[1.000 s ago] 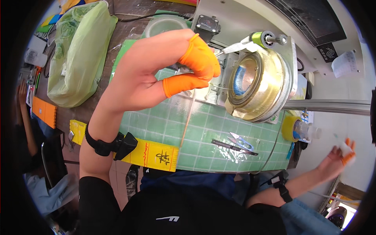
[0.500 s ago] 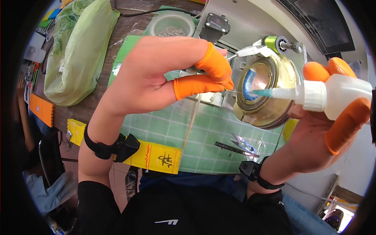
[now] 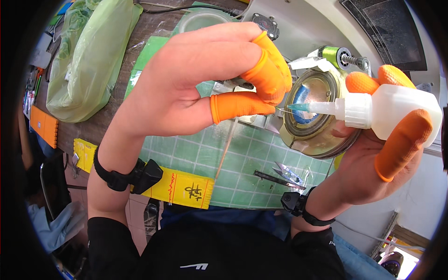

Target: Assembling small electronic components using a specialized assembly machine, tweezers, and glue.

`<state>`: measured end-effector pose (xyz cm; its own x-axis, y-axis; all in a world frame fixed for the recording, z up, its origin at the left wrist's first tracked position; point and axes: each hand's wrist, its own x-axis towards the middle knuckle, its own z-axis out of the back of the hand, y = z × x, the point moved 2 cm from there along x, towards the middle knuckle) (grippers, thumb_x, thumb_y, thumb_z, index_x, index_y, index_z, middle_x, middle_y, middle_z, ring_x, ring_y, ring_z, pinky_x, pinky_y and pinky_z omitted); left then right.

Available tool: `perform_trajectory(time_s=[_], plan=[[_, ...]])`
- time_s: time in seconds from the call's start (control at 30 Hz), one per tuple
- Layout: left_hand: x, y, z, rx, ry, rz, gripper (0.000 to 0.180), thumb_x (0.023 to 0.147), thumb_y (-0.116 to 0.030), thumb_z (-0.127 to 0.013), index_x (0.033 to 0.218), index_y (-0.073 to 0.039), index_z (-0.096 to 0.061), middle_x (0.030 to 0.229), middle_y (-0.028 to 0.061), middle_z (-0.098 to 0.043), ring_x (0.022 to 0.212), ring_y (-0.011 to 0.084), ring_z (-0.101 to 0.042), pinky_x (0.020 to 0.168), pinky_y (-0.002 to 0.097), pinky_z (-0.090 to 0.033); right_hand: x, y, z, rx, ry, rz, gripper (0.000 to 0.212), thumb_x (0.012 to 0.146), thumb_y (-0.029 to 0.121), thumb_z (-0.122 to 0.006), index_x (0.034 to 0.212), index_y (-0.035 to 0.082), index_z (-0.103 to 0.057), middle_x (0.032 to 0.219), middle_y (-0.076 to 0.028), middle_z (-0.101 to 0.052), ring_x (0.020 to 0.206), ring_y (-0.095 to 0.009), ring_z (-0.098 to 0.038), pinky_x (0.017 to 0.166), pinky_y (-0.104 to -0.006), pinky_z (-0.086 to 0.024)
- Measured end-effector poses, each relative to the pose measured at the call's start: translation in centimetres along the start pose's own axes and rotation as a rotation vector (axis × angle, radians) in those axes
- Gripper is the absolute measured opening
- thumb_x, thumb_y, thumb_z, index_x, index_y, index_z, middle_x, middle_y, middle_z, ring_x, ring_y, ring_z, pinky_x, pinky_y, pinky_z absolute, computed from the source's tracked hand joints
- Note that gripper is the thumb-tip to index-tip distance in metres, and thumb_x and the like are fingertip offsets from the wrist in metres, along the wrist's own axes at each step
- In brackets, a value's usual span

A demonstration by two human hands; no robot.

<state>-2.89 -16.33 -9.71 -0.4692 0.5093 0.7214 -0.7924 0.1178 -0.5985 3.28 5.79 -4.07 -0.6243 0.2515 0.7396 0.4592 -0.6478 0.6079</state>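
Orange finger cots (image 3: 240,104), whitish bottle (image 3: 413,114), teal tip (image 3: 298,108), green white-gridded mat (image 3: 249,151)

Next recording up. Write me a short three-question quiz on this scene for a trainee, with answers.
1. True or false: the blue-green tip of the translucent bottle in the right hand points toward the left hand.

2. Multiple choice: what lies beside the snips on the green mat?
A) a green spool
B) a slim black tool
C) an orange notebook

3. Fill in the blank: the finger covers on both hands are ____ in colour.

Key: 1. True. 2. B. 3. Orange.
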Motion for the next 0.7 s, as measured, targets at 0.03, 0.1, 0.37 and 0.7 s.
perform_trajectory(time_s=[0.03, 0.1, 0.37, 0.7], plan=[[0.1, 0.0, 0.0, 0.006, 0.0, -0.004, 0.012, 0.082, -0.002, -0.08, 0.088, -0.001, -0.07, 0.094, 0.0148, -0.072, 0.089, 0.0251, -0.068, 0.092, 0.0442, -0.061, 0.0, 0.1, 0.0, -0.041, -0.031, 0.016, 0.07, 0.108, 0.052, -0.043, 0.125, -0.015, -0.056, 0.098, -0.028, -0.071, 0.054, -0.019, -0.06, 0.05, -0.0253, -0.05], [0.4, -0.1, 0.0, 0.011, 0.002, -0.01, 0.012, 0.082, -0.003, -0.08, 0.088, -0.001, -0.07, 0.095, 0.0149, -0.072, 0.089, 0.0251, -0.068, 0.091, 0.0443, -0.061, 0.2, 0.2, 0.1, 0.006, -0.01, 0.003, 0.07, 0.108, 0.052, -0.044, 0.124, -0.015, -0.057, 0.098, -0.028, -0.071, 0.054, -0.02, -0.061, 0.05, -0.0255, -0.05], [0.0, -0.4, 0.2, 0.019, 0.002, 0.021, 0.012, 0.082, -0.003, -0.08, 0.088, -0.001, -0.07, 0.093, 0.0146, -0.071, 0.089, 0.0252, -0.068, 0.092, 0.0452, -0.061, 0.4, 0.4, -0.7, 0.083, 0.029, 0.043, 0.071, 0.107, 0.053, -0.045, 0.123, -0.015, -0.057, 0.095, -0.027, -0.071, 0.056, -0.021, -0.063, 0.049, -0.0265, -0.051], [0.2, -0.3, -0.2, -0.058, 0.046, 0.134, 0.016, 0.083, -0.005, -0.078, 0.092, 0.0, -0.067, 0.099, 0.0142, -0.063, 0.094, 0.0275, -0.063, 0.104, 0.0636, -0.051, 0.0, -2.0, 8.4, 0.377, 0.352, -0.145, 0.062, 0.105, 0.06, -0.048, 0.11, -0.002, -0.053, 0.073, -0.006, -0.051, 0.045, -0.012, -0.042, 0.036, -0.0259, -0.029]])
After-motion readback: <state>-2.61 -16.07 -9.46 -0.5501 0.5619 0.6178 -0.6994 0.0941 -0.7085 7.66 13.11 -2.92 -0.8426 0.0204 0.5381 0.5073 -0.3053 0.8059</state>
